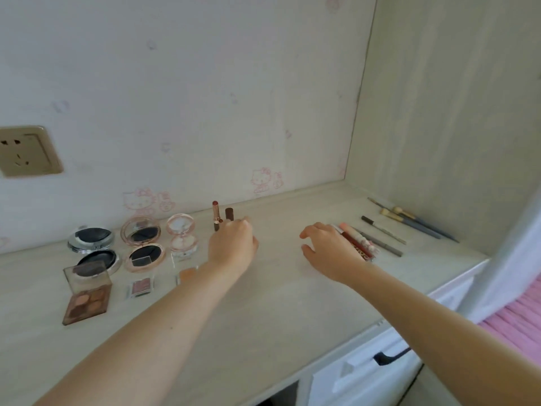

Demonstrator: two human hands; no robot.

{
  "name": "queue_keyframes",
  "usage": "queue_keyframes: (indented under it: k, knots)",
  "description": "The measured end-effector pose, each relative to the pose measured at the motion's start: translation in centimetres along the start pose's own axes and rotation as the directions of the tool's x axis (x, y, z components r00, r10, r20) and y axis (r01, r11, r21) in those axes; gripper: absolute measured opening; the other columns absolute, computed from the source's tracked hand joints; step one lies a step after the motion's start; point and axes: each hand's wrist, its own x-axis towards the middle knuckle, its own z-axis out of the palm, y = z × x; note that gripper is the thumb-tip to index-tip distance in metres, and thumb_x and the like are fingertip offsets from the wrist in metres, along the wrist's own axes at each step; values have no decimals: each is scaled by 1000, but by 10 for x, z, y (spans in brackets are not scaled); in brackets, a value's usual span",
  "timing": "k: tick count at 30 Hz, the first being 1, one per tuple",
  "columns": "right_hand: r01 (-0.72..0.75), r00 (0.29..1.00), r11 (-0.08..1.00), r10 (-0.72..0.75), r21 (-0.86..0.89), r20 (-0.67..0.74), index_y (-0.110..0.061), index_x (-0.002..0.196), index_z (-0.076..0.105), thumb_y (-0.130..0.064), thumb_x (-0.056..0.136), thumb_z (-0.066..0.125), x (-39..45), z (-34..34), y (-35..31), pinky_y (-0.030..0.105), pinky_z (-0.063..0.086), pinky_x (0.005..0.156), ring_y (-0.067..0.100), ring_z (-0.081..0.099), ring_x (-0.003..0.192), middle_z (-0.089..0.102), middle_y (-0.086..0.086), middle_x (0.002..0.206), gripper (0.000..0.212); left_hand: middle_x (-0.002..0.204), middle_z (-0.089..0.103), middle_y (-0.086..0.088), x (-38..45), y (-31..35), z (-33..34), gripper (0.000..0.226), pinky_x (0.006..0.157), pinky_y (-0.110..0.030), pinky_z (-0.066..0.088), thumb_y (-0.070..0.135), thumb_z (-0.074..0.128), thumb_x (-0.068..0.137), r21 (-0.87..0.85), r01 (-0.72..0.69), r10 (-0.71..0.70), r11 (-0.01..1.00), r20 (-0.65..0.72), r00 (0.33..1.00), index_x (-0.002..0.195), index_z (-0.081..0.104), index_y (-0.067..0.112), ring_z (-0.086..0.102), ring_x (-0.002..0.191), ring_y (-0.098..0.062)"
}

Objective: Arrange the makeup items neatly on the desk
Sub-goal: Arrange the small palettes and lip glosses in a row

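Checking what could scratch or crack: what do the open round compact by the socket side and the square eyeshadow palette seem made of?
The silver round compact looks like shiny chromed plastic or metal: its rim glints, though I cannot tell which. The eyeshadow palette looks like translucent brown plastic: its raised lid shows through.

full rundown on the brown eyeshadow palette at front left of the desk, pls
The eyeshadow palette is a small square case, translucent brownish plastic by its look. It is open: the clear lid stands raised at its far edge, the base lies flat on the desk. The base holds four pans in a two-by-two grid, in peach to brown shades. It is the item nearest the front edge in the left group, just in front of the black compact. Neither hand touches it.
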Motion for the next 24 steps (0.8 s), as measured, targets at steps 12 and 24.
queue_keyframes:
  k: [12, 24]
  knots:
    - [-169, 985, 986, 169, 12, 22, -18, 113, 59, -24, 92, 49, -47, -39, 81, 35, 43, 87, 25, 52, 105, 58, 4, 109, 24, 110, 64, -5, -7, 82, 43, 23, 77, -34, 45, 17, 46, 90, 91, -402, 394, 911, 93, 914, 111, 57, 13, 51, 111, -26]
    - [-351, 934, 936, 351, 1, 63, -16, 101, 60, -33, 92, 50, -29, -41, 117, 36, 54, 70, 20, 58, 80, 60, 2, 93, 21, 118, 58, -11, 45, 140, 72, 30, 93, -42, 44, 14, 42, 93, -200, -374, 409, 906, 179, 895, 120, 55, 10, 42, 123, -26]
